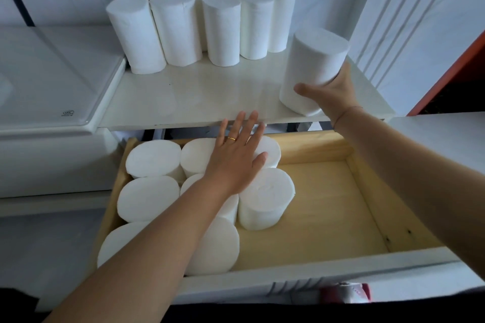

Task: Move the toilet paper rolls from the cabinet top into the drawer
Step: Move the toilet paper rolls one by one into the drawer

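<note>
My right hand [333, 94] is at the right middle of the frame, gripping a roll [312, 65]. Its fingers go round the far side, mostly hidden, and the thumb [301, 89] lies across the front. That roll leans to the left at the right front corner of the cabinet top [210, 94]. I cannot tell whether its lower end touches the surface or is just clear of it. A thin bracelet [346, 110] circles that wrist.

My left hand [236, 157] is at the frame's center, palm down, with its fingers [253, 123] straight and slightly spread, holding nothing. It lies over the packed rolls [153, 157] in the drawer [328, 204], and the fingertips reach the front edge of the cabinet top. I cannot judge whether it is pressing on them. One finger wears a gold ring [231, 138].

The packed rolls stand on end, touching, and fill the drawer's left half; my forearm covers some of them. The right half shows bare wood.

Six back rolls [221, 31] stand upright close together at the upper middle, at the rear of the cabinet top. A white lid [52, 81] lies at the left. Something red and white [346, 292] at the bottom edge is too blurred to identify.
</note>
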Tool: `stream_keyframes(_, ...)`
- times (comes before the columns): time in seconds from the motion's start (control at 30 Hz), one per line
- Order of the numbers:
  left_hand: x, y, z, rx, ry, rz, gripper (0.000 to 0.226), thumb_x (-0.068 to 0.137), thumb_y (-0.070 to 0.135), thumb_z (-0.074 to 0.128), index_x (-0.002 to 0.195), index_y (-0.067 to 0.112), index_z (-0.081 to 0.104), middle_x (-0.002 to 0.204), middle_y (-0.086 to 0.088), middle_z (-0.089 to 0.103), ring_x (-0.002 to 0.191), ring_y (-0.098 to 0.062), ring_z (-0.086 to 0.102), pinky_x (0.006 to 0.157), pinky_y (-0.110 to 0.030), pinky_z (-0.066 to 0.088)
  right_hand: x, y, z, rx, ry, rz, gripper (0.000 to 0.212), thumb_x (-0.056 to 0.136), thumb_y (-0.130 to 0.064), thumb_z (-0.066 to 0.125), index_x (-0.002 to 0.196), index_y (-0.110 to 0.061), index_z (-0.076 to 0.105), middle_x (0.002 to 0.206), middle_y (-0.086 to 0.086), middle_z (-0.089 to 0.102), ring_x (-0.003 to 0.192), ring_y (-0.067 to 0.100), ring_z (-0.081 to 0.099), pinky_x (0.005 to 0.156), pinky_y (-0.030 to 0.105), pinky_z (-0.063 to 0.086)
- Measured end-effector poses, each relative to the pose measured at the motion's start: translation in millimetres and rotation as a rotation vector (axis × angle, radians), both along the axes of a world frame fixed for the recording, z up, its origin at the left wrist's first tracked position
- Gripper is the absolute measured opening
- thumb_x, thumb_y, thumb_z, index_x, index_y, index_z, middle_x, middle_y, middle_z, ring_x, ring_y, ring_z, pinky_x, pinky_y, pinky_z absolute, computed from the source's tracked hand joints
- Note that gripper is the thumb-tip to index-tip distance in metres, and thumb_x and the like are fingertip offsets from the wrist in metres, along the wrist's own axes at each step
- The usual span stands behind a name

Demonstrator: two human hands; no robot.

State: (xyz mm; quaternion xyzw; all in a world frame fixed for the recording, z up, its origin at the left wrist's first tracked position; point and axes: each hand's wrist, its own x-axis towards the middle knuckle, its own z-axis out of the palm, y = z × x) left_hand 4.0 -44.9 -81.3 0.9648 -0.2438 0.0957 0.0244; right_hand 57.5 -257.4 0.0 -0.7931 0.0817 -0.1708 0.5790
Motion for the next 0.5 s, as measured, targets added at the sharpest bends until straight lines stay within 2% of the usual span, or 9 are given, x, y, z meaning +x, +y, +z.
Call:
stream_keyframes(0.17, -9, 1, 1, 0.007, 0.027, -0.017, 0.063, 0.092, 0.047, 0.010, 0.150, 0.024, 0.001, 0.158, 0.001, -0.015, 0.143, -0.019, -0.019, 0.110, -0.038, -0.021, -32, -11, 2, 0.046, 0.044, 0.148, 0.089, 0.060, -0.007, 0.086, 0.133, -0.014, 0.038, 0.129, 0.007, 0.055, 0.118, 0.023, 0.054, 0.098, 0.047, 0.048)
stream_keyframes(0.3, -16, 4, -1, -0.018, 0.118, -0.065, 0.062, 0.094, 0.049, 0.011, 0.150, 0.024, 0.003, 0.158, 0.004, -0.014, 0.142, -0.012, -0.019, 0.109, -0.032, -0.022, -59, -19, 3, 0.039, 0.032, 0.270, 0.091, 0.053, -0.009, 0.080, 0.136, -0.008, 0.043, 0.125, 0.009, 0.061, 0.115, 0.020, 0.058, 0.091, 0.037, 0.052)
stream_keyframes(0.4, -19, 5, -2, -0.033, 0.195, -0.094, 0.063, 0.093, 0.052, 0.009, 0.150, 0.025, 0.000, 0.158, 0.006, -0.010, 0.143, -0.009, -0.014, 0.114, -0.032, -0.012, -77, -27, 0, 0.011, 0.030, 0.324, 0.080, 0.054, -0.007, 0.080, 0.129, -0.011, 0.052, 0.111, -0.005, 0.067, 0.105, 0.007, 0.063, 0.084, 0.024, 0.053)
stream_keyframes(0.5, -19, 6, -2, -0.015, 0.198, -0.098, 0.064, 0.093, 0.054, 0.008, 0.150, 0.026, -0.002, 0.158, 0.007, -0.009, 0.143, -0.009, -0.014, 0.115, -0.033, -0.010, -91, -39, -11, -0.005, 0.080, 0.383, 0.078, 0.056, -0.009, 0.081, 0.128, -0.016, 0.053, 0.114, -0.005, 0.068, 0.110, 0.011, 0.063, 0.088, 0.028, 0.054)
